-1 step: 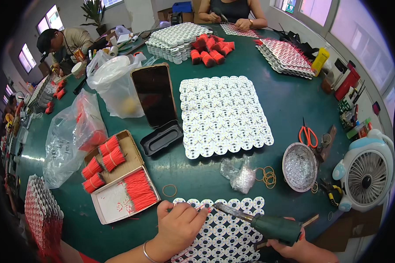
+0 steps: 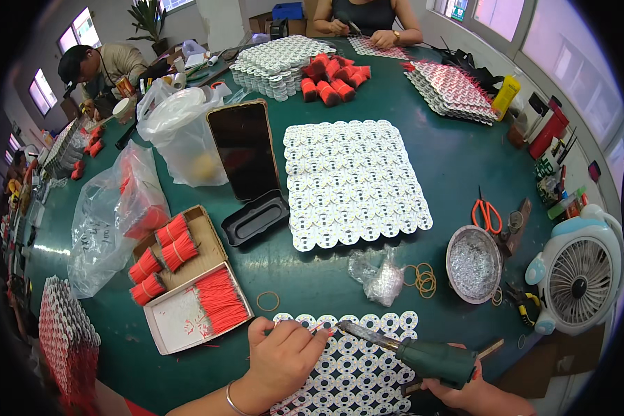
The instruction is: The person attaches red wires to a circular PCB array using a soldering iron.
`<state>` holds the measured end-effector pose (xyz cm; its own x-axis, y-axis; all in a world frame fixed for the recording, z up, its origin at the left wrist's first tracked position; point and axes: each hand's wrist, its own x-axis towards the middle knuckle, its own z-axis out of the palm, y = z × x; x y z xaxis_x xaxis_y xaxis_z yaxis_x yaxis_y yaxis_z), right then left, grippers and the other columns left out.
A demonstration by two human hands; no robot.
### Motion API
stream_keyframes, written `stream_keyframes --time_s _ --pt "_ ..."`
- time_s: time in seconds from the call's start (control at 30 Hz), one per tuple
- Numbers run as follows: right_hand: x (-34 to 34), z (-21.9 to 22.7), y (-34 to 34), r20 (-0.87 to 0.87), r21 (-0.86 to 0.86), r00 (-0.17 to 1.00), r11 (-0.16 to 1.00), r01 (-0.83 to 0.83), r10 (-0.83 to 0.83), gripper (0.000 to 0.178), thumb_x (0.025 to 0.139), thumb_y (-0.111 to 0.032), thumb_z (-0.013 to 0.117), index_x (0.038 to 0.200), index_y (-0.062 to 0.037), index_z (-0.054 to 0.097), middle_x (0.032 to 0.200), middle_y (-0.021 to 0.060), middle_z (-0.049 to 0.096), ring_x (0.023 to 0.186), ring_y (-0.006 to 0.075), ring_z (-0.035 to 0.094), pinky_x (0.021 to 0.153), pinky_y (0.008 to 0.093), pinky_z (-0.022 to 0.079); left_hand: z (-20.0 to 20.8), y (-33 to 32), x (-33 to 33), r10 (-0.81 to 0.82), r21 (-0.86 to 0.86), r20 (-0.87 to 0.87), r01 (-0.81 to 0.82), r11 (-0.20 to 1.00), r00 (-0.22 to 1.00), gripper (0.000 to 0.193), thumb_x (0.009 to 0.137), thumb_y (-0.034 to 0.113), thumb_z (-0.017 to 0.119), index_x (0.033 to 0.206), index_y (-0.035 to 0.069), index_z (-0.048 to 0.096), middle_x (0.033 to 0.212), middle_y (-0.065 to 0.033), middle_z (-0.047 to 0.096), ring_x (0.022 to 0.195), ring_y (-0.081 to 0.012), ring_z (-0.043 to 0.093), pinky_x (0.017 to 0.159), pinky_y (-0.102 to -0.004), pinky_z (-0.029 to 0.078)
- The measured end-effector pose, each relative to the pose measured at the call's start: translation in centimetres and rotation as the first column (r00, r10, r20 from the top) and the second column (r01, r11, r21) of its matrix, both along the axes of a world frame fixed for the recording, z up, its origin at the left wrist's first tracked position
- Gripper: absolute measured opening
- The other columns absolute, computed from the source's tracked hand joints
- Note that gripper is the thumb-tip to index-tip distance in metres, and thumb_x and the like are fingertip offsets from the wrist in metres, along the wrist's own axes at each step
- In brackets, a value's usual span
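Observation:
A sheet of round white circuit boards [image 2: 347,364] lies at the near edge of the table. My left hand [image 2: 284,357], a bracelet on its wrist, rests over the sheet's left side. Its thumb and finger pinch what looks like a thin red wire at the top row of boards. My right hand [image 2: 457,388] is wrapped round the green handle of a soldering iron [image 2: 433,360]. The iron's metal tip meets the boards right beside my left fingertips. The handle partly hides my right fingers. Left of my hands, a cardboard box [image 2: 180,333] holds loose red wires [image 2: 222,301] and tied bundles.
Ahead lies a stack of white board sheets [image 2: 353,184], beside a propped phone [image 2: 246,149] and black tray [image 2: 256,217]. To the right are a metal bowl [image 2: 473,263], orange-handled scissors [image 2: 487,213], pliers [image 2: 525,305] and a fan [image 2: 579,277]. Two people work across the table.

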<state>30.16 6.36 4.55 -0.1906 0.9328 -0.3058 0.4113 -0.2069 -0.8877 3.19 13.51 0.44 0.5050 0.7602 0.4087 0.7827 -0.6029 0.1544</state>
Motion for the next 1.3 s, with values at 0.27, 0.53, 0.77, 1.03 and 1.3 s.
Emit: stream_keyframes --time_s 0.27,0.53,0.77,1.03,1.3 --pt "-0.4 0.6 0.4 0.025 0.020 0.999 0.999 -0.027 0.026 0.040 0.074 0.002 0.060 0.112 0.0038 0.047 0.082 0.0075 0.061 0.067 0.0115 0.062 0.059 0.0244 0.050 -0.4 0.2 0.0 0.014 0.008 0.053 -0.015 1.000 0.999 0.008 0.066 0.014 0.068 0.070 0.017 0.063 0.058 0.0065 0.044 0.065 -0.0092 0.050 0.070 -0.0350 0.027" --pt "0.1 -0.6 0.2 0.337 0.324 0.928 0.906 -0.271 0.157 0.038 0.068 -0.011 0.068 0.103 -0.0013 0.056 0.093 0.0079 0.065 0.084 0.0168 0.063 0.078 0.0278 0.047 0.0 0.1 -0.1 0.015 -0.050 0.031 -0.013 0.999 0.999 0.011 0.070 0.016 0.062 0.080 0.018 0.065 0.063 0.0061 0.045 0.069 -0.0086 0.050 0.073 -0.0341 0.028" --pt "-0.7 -0.1 -0.8 -0.090 0.203 0.992 0.973 0.105 -0.088 0.025 0.078 -0.013 0.064 0.097 0.0018 0.059 0.091 0.0125 0.062 0.070 0.0203 0.060 0.064 0.0335 0.050 -0.4 0.3 0.2 0.028 0.000 0.085 -0.028 1.000 0.996 0.010 0.063 0.015 0.070 0.070 0.018 0.063 0.061 0.0059 0.045 0.067 -0.0112 0.049 0.071 -0.0346 0.028" --pt "-1.3 -0.2 -2.3 -0.492 -0.106 0.817 0.952 0.286 -0.300 0.022 0.083 -0.008 0.056 0.102 0.0032 0.056 0.095 0.0133 0.059 0.062 0.0155 0.055 0.061 0.0288 0.048 0.8 -0.9 -0.5 0.019 -0.029 0.110 -0.016 0.999 0.994 0.013 0.067 0.016 0.063 0.079 0.018 0.064 0.065 0.0071 0.047 0.069 -0.0096 0.050 0.073 -0.0343 0.028" --pt "-1.5 -0.9 -2.3 -0.041 0.322 0.999 0.946 0.028 -0.015 0.025 0.075 -0.010 0.065 0.096 0.0009 0.061 0.094 0.0133 0.063 0.084 0.0266 0.058 0.077 0.0356 0.045 -0.2 -1.9 -0.9 0.027 -0.006 0.088 -0.027 1.000 0.996 0.018 0.060 0.013 0.068 0.077 0.017 0.066 0.060 0.0061 0.044 0.065 -0.0110 0.047 0.070 -0.0361 0.027"
